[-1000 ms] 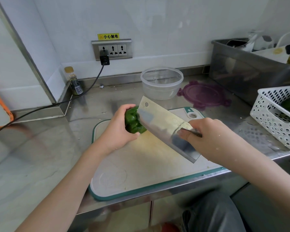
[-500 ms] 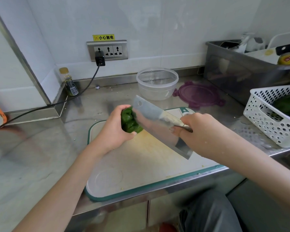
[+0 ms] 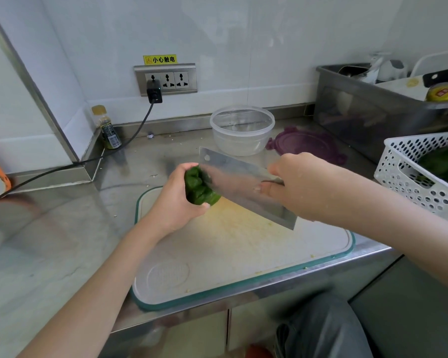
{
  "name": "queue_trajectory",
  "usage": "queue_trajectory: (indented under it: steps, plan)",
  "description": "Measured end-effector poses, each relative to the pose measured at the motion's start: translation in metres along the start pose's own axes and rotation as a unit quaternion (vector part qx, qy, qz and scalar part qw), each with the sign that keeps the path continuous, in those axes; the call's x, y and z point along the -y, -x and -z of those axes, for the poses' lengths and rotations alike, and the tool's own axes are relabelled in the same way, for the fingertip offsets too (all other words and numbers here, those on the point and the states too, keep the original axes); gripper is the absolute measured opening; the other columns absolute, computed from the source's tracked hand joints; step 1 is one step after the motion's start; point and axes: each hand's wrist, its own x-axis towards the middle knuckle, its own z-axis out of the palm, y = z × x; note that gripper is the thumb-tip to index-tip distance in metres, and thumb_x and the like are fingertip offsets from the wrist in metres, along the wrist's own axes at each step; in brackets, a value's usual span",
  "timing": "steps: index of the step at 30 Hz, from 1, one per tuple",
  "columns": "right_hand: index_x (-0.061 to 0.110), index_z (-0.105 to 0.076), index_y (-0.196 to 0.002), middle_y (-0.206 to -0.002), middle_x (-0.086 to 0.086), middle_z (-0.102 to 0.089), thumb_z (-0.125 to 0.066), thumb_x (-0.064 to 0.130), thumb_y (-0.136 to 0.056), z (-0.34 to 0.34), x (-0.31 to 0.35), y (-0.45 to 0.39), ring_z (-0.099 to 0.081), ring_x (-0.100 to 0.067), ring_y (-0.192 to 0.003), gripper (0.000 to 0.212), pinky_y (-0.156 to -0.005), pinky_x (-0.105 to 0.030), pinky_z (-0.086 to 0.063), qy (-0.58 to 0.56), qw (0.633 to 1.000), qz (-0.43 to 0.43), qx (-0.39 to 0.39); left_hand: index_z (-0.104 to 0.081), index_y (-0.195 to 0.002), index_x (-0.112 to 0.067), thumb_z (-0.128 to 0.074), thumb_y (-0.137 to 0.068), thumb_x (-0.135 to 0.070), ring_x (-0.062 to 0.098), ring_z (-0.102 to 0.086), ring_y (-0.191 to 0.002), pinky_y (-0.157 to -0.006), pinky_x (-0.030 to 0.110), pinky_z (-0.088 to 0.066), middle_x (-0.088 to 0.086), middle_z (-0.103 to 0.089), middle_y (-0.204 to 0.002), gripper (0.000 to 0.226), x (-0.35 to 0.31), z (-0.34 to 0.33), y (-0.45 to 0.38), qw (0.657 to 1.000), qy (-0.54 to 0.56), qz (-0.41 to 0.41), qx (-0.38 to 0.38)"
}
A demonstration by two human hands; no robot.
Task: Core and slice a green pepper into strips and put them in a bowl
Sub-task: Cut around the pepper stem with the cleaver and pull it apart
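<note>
My left hand (image 3: 175, 200) grips a dark green pepper (image 3: 198, 188) just above the far left part of the white cutting board (image 3: 233, 257). My right hand (image 3: 303, 187) grips the handle of a broad steel cleaver (image 3: 241, 184), whose flat side lies against the pepper's right side and hides part of it. The blade slants from upper left to lower right. A clear plastic bowl (image 3: 242, 130) stands behind the board, with nothing in it.
A purple lid (image 3: 305, 144) lies right of the bowl. A white perforated basket (image 3: 422, 174) with more green peppers stands at the right, a steel tub (image 3: 380, 109) behind it. A small bottle (image 3: 108, 127) and a black cable (image 3: 62, 167) are at the back left.
The view has shifted slightly. Both hands, with pepper and cleaver, keep the same hold; the blade has tilted a little and stays against the pepper.
</note>
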Motion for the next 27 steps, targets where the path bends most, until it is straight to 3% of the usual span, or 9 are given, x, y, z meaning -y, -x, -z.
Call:
queue_trajectory:
  steps: [4,7,10,13,17,22,27]
  plan:
    - [0.017,-0.033,-0.064,-0.066,-0.001,-0.04,-0.045,0.043,-0.096,-0.002,0.001,-0.001,-0.038,-0.013,-0.053,0.043,-0.044,-0.024,-0.026,0.016,1.0,0.001,-0.005,-0.038,-0.131,-0.02,-0.08,-0.068,-0.008,0.01,-0.048,-0.115,-0.092,0.015,-0.036,-0.001,-0.048,-0.128,0.076,-0.001,-0.001,0.0,1.0,0.002,-0.005,-0.012]
    - [0.014,-0.04,-0.073,-0.051,-0.005,-0.049,-0.047,0.047,-0.095,0.003,-0.008,-0.002,-0.045,-0.015,-0.037,0.04,-0.035,-0.02,-0.037,-0.027,0.999,-0.012,0.036,-0.04,-0.13,-0.022,-0.079,-0.068,-0.005,-0.007,-0.05,-0.1,-0.074,-0.003,-0.035,-0.008,-0.049,-0.121,0.075,-0.003,0.0,0.001,1.0,0.015,-0.005,-0.011]
    - [0.017,-0.043,-0.077,-0.037,-0.004,-0.051,-0.049,0.05,-0.092,0.008,-0.015,-0.004,-0.043,-0.015,-0.027,0.036,-0.032,-0.017,-0.038,-0.057,0.996,-0.028,0.064,-0.041,-0.13,-0.023,-0.08,-0.068,-0.005,-0.008,-0.05,-0.096,-0.069,-0.006,-0.034,-0.012,-0.049,-0.117,0.076,-0.003,0.0,0.0,1.0,0.014,-0.009,-0.006]
    - [0.016,-0.045,-0.071,-0.044,-0.003,-0.049,-0.048,0.046,-0.094,0.002,-0.008,-0.007,-0.047,-0.011,-0.027,0.039,-0.032,-0.017,-0.037,-0.028,0.999,-0.005,0.03,-0.039,-0.131,-0.021,-0.08,-0.068,-0.005,0.003,-0.049,-0.101,-0.068,-0.007,-0.033,-0.009,-0.049,-0.119,0.076,-0.002,0.0,-0.001,1.0,0.015,0.006,-0.017]
    - [0.016,-0.033,-0.064,-0.063,-0.002,-0.04,-0.046,0.045,-0.095,-0.003,0.003,-0.005,-0.038,-0.013,-0.05,0.045,-0.043,-0.024,-0.024,0.008,1.0,0.005,-0.003,-0.041,-0.129,-0.019,-0.08,-0.067,-0.005,0.009,-0.051,-0.107,-0.073,-0.003,-0.036,-0.003,-0.053,-0.123,0.075,0.002,0.001,-0.001,0.999,0.012,0.006,-0.039]
    - [0.015,-0.038,-0.066,-0.061,-0.001,-0.043,-0.046,0.045,-0.095,0.006,0.003,-0.001,-0.043,-0.013,-0.048,0.042,-0.043,-0.023,-0.029,0.004,1.0,0.002,0.013,-0.041,-0.13,-0.02,-0.079,-0.068,-0.004,0.01,-0.051,-0.107,-0.076,0.002,-0.036,-0.003,-0.052,-0.123,0.074,0.001,0.0,-0.002,0.999,0.014,0.007,-0.04]
    - [0.016,-0.034,-0.064,-0.065,-0.001,-0.038,-0.046,0.046,-0.095,0.006,0.007,-0.003,-0.036,-0.013,-0.052,0.045,-0.044,-0.024,-0.024,0.014,1.0,0.003,0.01,-0.042,-0.122,-0.025,-0.079,-0.067,-0.002,0.005,-0.053,-0.099,-0.07,-0.005,-0.035,-0.006,-0.055,-0.115,0.07,0.001,0.002,-0.001,0.998,0.036,0.014,-0.045]
